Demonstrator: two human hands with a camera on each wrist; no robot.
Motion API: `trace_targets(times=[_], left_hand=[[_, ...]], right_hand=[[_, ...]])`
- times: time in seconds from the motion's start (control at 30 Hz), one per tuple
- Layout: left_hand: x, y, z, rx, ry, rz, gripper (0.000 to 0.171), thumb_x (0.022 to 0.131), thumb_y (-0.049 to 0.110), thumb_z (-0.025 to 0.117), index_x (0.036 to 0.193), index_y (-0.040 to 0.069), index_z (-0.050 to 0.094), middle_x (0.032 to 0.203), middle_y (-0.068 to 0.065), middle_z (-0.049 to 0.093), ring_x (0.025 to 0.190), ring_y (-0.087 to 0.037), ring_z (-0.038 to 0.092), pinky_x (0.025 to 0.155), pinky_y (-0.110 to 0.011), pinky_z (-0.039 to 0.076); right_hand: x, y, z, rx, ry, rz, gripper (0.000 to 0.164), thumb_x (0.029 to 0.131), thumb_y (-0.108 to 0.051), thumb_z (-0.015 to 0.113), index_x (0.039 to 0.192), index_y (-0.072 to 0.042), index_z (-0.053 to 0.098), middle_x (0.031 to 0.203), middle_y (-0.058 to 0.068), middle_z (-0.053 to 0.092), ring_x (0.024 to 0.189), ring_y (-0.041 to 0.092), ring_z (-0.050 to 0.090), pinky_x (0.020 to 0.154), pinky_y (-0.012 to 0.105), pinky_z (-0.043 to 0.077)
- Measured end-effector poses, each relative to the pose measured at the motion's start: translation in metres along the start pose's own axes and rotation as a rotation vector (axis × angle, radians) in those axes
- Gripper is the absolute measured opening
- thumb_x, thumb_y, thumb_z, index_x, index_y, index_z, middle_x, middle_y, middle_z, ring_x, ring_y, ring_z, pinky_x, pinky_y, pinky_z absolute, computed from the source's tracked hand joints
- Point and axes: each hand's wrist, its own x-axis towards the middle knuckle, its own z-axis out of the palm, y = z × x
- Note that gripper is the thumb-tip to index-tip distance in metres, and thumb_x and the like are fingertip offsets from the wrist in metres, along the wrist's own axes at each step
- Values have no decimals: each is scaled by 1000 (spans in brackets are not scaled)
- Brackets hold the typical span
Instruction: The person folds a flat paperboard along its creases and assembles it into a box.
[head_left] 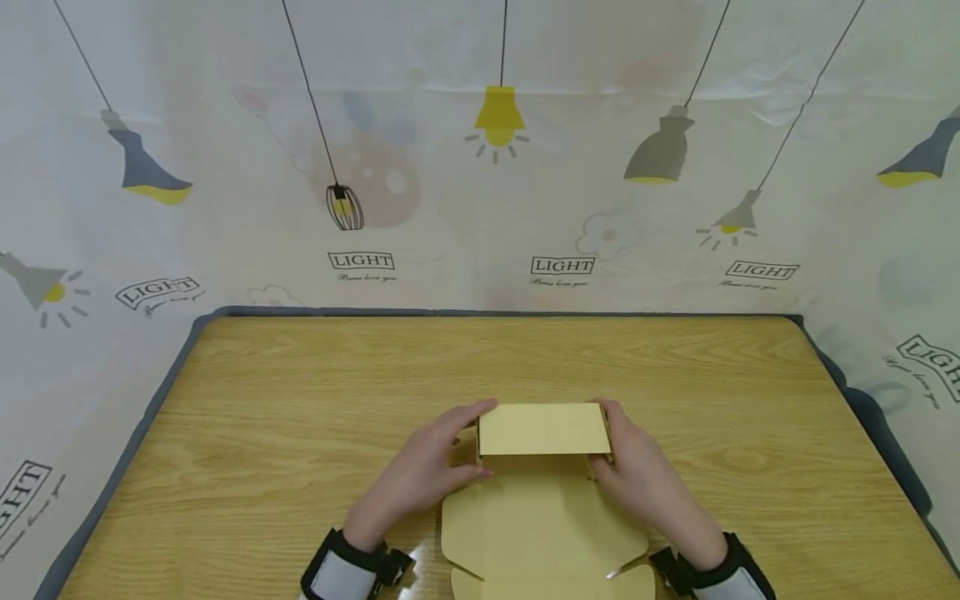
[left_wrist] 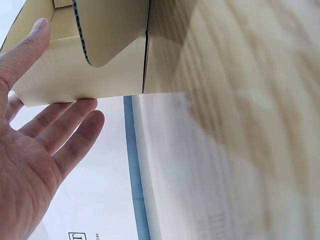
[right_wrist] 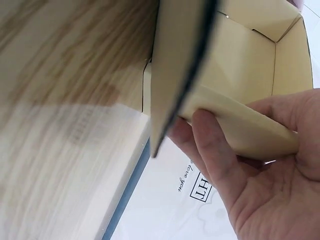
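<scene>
A plain tan cardboard box [head_left: 543,429], partly folded, has its far end standing up and its flat, slotted flaps [head_left: 555,533] spread toward me. My left hand [head_left: 438,454] is at the left of the raised end; in the left wrist view, its fairly straight fingers [left_wrist: 75,120] touch the outside of the box, with the thumb spread apart. On the other side, my right hand [head_left: 637,462] grips the right side wall [right_wrist: 240,125] between thumb and fingers. A loose side flap [right_wrist: 172,70] sticks out close to the right fingertips.
The box rests on a wood-grain table [head_left: 300,400] near its front. Behind the table hangs a pale curtain [head_left: 450,192] printed with lamps, and a dark edging [head_left: 480,312] runs along the table's far side. Each wrist wears a black strap [head_left: 352,567].
</scene>
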Motion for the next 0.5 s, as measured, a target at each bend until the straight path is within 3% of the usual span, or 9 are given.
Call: trace_targets(times=[0.27,0.5], left_hand=[[0,3,3,5,13,-4,85,90,14,84,163,18,40,165,-10,49,142,-36,58,111,-52,56],[1,4,6,37,26,25,86,88,15,85,162,18,41,164,-11,50,144,-34,57,110,-50,57]], right_hand=[[-1,-1,3,-3,35,13,53,91,7,65,141,5,46,117,27,73,90,28,75,69,36,59],[-2,-2,5,-10,74,8,55,86,13,65,138,8,46,113,30,73,87,31,75,66,38,58]])
